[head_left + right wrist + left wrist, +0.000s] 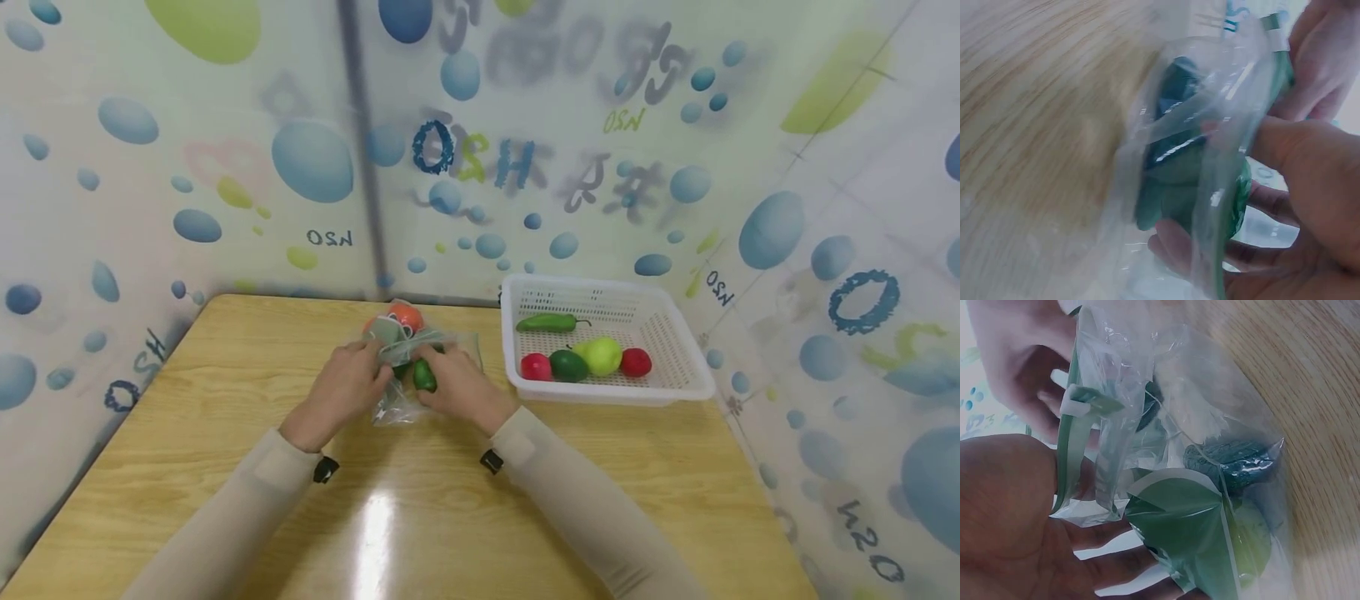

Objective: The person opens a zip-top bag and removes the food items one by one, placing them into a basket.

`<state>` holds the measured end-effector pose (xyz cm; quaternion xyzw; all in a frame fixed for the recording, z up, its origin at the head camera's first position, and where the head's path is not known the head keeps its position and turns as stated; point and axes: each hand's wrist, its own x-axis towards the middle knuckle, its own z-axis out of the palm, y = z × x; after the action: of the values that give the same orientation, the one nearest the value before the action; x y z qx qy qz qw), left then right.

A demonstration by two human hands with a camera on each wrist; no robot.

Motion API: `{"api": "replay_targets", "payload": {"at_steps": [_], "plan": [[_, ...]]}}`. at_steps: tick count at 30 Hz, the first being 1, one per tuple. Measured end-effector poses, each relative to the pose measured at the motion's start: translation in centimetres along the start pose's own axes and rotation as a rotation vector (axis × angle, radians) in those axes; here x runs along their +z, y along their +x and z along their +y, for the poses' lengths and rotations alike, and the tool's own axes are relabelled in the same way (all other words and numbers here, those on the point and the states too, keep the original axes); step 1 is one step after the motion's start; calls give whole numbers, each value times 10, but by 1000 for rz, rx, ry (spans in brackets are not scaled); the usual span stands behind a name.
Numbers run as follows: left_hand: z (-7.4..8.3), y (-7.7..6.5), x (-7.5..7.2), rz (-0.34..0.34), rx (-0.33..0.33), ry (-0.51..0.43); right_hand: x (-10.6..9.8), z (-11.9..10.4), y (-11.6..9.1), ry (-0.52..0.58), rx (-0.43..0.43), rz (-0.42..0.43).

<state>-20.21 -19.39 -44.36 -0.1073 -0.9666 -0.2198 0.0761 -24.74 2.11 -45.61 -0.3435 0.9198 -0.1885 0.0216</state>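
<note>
A clear zip bag (390, 412) with green edging lies on the table between both hands. My left hand (348, 383) holds the bag by its mouth; in the left wrist view its fingers (1116, 569) run along the outside. My right hand (457, 383) grips a glossy dark green vegetable (424, 375) at the bag's mouth; its exact kind is unclear. Through the plastic in the left wrist view show a bumpy dark green vegetable (1235, 462) and a yellow-green round piece (1250, 540). A white slider (1075, 403) sits on the bag's green zip strip.
Orange-red round produce (406, 316) shows at the bag's far side. A white perforated basket (690, 379) stands to the right, holding a long green pepper (547, 322), a green apple-like fruit (602, 357), a dark green oval piece (568, 366) and red pieces (636, 362). Patterned curtains surround the table.
</note>
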Motion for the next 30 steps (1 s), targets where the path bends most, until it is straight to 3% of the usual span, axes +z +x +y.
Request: {"api": "replay_targets", "payload": {"at_steps": [15, 30], "plan": [[-1, 1, 2, 0, 7, 6, -29, -16, -28, 144, -9, 44], [-2, -1, 0, 23, 36, -9, -49, -16, -45, 189, -78, 91]]}}
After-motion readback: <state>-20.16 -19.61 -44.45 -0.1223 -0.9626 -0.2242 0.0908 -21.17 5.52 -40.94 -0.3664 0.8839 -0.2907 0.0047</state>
